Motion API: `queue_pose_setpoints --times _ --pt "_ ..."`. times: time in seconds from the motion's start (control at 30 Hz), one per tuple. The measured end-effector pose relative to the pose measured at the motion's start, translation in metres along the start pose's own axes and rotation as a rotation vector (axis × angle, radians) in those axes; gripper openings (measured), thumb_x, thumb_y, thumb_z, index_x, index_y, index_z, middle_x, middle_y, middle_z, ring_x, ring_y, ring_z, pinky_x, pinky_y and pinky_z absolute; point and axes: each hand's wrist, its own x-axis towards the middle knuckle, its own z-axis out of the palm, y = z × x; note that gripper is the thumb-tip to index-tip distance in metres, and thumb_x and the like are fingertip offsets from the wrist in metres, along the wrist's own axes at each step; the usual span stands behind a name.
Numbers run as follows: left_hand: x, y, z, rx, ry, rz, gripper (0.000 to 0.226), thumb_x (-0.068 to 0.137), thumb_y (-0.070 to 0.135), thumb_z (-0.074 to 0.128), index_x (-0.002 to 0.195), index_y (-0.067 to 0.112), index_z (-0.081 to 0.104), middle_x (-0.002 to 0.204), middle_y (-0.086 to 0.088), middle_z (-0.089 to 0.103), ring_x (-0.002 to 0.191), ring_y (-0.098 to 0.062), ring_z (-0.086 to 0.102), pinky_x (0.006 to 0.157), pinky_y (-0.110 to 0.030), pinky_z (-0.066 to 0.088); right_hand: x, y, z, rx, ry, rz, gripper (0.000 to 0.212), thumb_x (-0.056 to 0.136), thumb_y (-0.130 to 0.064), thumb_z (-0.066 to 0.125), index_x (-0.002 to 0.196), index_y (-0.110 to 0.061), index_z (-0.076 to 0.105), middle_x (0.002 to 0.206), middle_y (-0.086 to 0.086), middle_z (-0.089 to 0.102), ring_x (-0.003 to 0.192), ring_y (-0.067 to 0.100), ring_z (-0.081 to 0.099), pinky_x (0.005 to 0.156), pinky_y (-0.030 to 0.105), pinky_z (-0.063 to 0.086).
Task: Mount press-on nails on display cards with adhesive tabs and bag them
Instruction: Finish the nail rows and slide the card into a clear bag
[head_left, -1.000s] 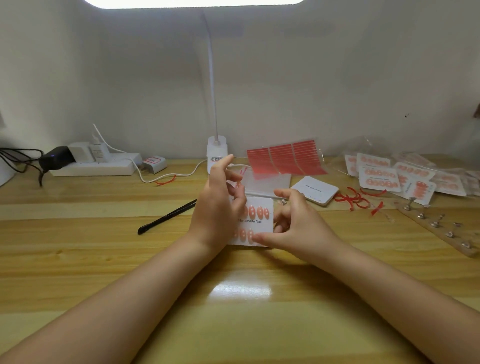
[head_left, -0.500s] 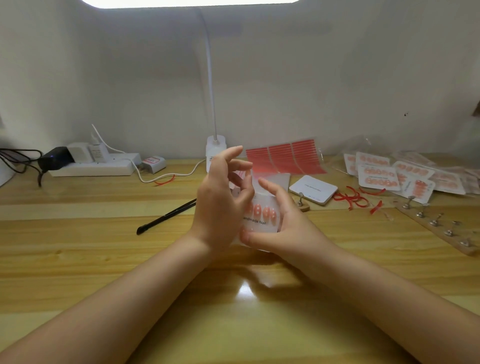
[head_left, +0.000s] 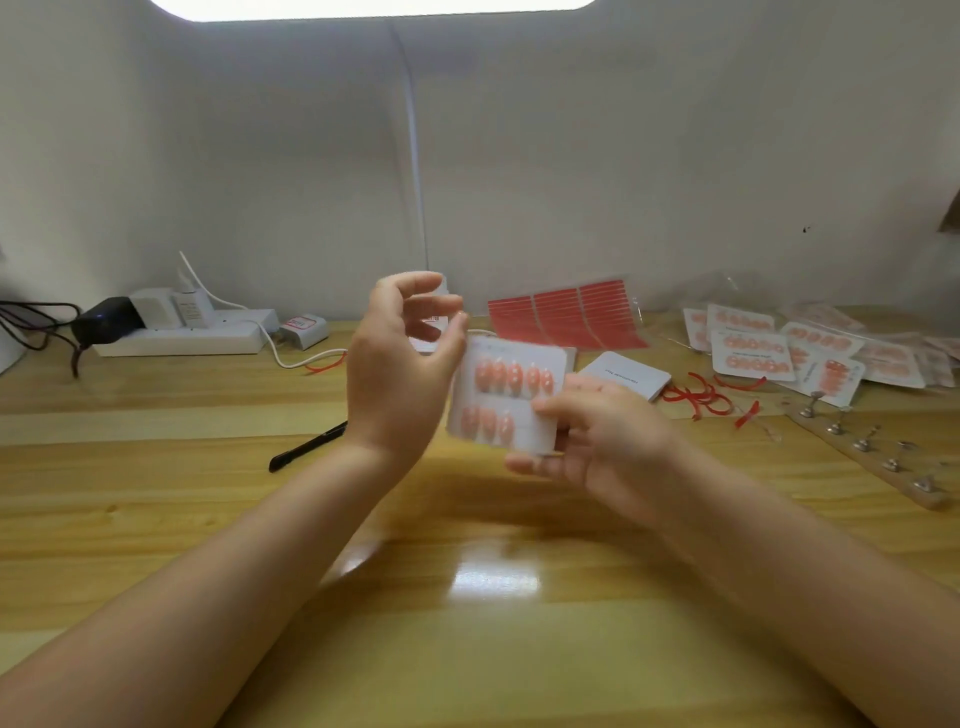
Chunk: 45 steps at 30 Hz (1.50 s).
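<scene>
One glossy wooden desk (head_left: 156, 519), white wall (head_left: 675, 156).

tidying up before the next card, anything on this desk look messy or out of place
Mostly loose red strips, curled and scattered on the desk right of the white box; one more lies by the white cable. The bagged nail cards sit in an uneven, overlapping pile at far right. Nothing looks spilled or broken.
</scene>
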Motion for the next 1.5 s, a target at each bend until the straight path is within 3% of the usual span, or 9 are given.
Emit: queue_pose_setpoints --times 0.2,0.3,0.53,0.9,1.1,1.2,1.3,1.4,1.5 --pt "0.026 0.002 -0.019 -0.100 0.094 -0.162 0.022 0.090 0.017 0.068 0.108 0.019 0.056 0.095 0.005 0.070 0.087 -0.002 0.067 0.082 -0.031 0.057 0.001 -0.053 -0.032 0.144 0.368 -0.308 0.016 0.097 0.001 0.042 0.097 -0.004 0.057 0.101 0.017 0.066 0.076 0.022 0.073 0.058 0.031 0.058" --pt "0.023 0.004 -0.018 -0.144 0.071 -0.193 0.023 0.090 0.017 0.069 0.108 0.020 0.055 0.096 0.005 0.071 0.089 -0.001 0.067 0.084 -0.029 0.057 0.003 -0.056 -0.040 0.139 0.427 -0.344 0.017 0.096 0.002 0.043 0.094 -0.005 0.058 0.101 0.016 0.067 0.076 0.020 0.073 0.060 0.034 0.059" --pt "-0.001 0.019 -0.004 -0.093 -0.156 0.056 0.026 0.089 0.012 0.069 0.111 0.015 0.055 0.100 0.005 0.071 0.093 -0.007 0.068 0.076 -0.023 0.054 0.004 -0.045 -0.032 0.033 0.307 -0.257 0.014 0.097 0.000 0.044 0.101 -0.003 0.058 0.105 0.019 0.066 0.088 0.028 0.070 0.059 0.033 0.059" --pt "-0.019 0.026 0.006 0.012 -0.198 0.351 0.026 0.086 0.008 0.072 0.109 0.008 0.059 0.102 -0.002 0.071 0.097 -0.007 0.069 0.086 -0.035 0.056 -0.009 -0.042 -0.014 -0.066 0.146 -0.188 0.017 0.097 -0.001 0.045 0.108 0.004 0.058 0.103 0.022 0.067 0.083 0.027 0.073 0.062 0.034 0.059" --pt "-0.023 0.025 0.009 0.009 -0.205 0.453 0.027 0.085 0.007 0.073 0.109 0.002 0.062 0.104 -0.003 0.068 0.097 -0.016 0.071 0.081 -0.045 0.057 -0.012 -0.039 -0.008 -0.082 0.105 -0.146 0.020 0.100 -0.006 0.042 0.109 0.004 0.057 0.104 0.025 0.064 0.078 0.026 0.073 0.063 0.034 0.059" --pt "-0.017 0.019 0.006 0.061 -0.147 0.377 0.025 0.087 0.010 0.071 0.109 0.006 0.061 0.101 0.001 0.069 0.094 -0.013 0.069 0.083 -0.039 0.056 -0.010 -0.045 -0.014 -0.094 0.180 -0.182 0.017 0.100 -0.005 0.040 0.103 0.001 0.056 0.104 0.023 0.065 0.082 0.030 0.073 0.060 0.036 0.060" --pt "-0.012 0.004 0.003 0.195 -0.163 0.230 0.024 0.089 0.015 0.069 0.111 0.010 0.059 0.098 0.005 0.067 0.090 -0.013 0.064 0.079 -0.033 0.054 -0.005 -0.046 -0.024 -0.227 0.260 -0.140 0.015 0.097 0.001 0.041 0.098 0.000 0.056 0.096 0.020 0.067 0.072 0.028 0.073 0.054 0.034 0.060" --pt "-0.013 -0.016 0.004 0.397 -0.277 0.024 0.023 0.089 0.023 0.067 0.110 0.019 0.059 0.093 0.013 0.064 0.089 -0.015 0.060 0.078 -0.040 0.052 -0.003 -0.029 -0.022 -0.528 0.153 0.000 0.021 0.091 0.007 0.043 0.090 -0.009 0.057 0.089 0.013 0.070 0.069 0.021 0.071 0.050 0.029 0.056" --pt "-0.014 -0.032 0.005 0.537 -0.452 -0.161 0.023 0.087 0.027 0.064 0.109 0.028 0.058 0.086 0.019 0.060 0.090 -0.012 0.057 0.079 -0.036 0.050 -0.003 -0.006 -0.014 -0.864 0.095 0.103 0.017 0.090 -0.006 0.049 0.086 -0.021 0.053 0.074 0.002 0.071 0.056 0.012 0.070 0.043 0.022 0.050"
